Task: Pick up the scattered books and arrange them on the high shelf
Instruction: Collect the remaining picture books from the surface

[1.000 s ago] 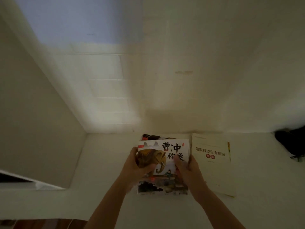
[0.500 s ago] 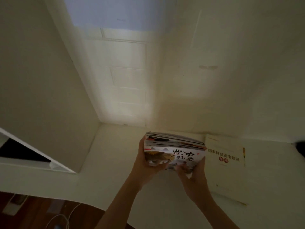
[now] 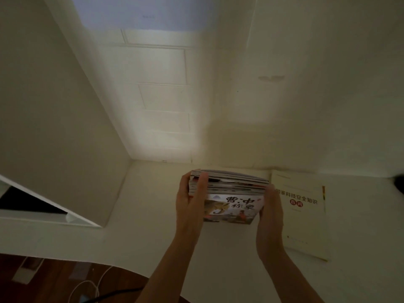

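Up on the high shelf (image 3: pixel 153 215), the stack of picture books (image 3: pixel 229 193) shows a top cover reading 曹冲称象 (with an elephant). Left hand (image 3: pixel 192 204) and right hand (image 3: pixel 271 213) clamp its two sides, fingers curled round the edges. One cream book (image 3: pixel 306 215) lies just right, titled 国家科技安全知识 百问. Bare shelf runs leftward to the side wall (image 3: pixel 54 127).
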Motion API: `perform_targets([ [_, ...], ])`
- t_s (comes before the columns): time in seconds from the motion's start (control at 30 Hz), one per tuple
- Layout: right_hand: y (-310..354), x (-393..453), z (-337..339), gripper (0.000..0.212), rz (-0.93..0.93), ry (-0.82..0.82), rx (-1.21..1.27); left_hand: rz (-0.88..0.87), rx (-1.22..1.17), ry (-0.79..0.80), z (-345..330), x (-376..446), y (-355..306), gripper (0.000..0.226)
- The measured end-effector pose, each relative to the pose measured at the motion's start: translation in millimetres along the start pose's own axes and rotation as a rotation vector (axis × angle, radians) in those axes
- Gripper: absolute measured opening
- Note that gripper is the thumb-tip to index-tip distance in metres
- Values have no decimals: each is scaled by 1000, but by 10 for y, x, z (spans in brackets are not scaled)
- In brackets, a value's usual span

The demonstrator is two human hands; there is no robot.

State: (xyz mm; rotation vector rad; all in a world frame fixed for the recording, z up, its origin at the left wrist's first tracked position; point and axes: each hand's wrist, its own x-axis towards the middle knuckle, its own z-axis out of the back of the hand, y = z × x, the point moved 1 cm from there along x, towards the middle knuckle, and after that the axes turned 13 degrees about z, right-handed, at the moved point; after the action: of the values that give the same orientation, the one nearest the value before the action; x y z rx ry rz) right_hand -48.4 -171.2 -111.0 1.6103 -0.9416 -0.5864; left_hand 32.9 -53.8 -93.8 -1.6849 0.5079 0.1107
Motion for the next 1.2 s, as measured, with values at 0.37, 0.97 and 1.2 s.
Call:
perform_targets([
  [0.37,-84,84,-188,14,-63,-107,-157,-10,-31,-8,-75,-10,-8,44],
  [0.97,-338,55,281,47,168,392,-582,-22,483,157,310,362,536,60],
  [1.2,-54,401,506,35,-238,402,-517,325,423,164,-34,316,319,39],
])
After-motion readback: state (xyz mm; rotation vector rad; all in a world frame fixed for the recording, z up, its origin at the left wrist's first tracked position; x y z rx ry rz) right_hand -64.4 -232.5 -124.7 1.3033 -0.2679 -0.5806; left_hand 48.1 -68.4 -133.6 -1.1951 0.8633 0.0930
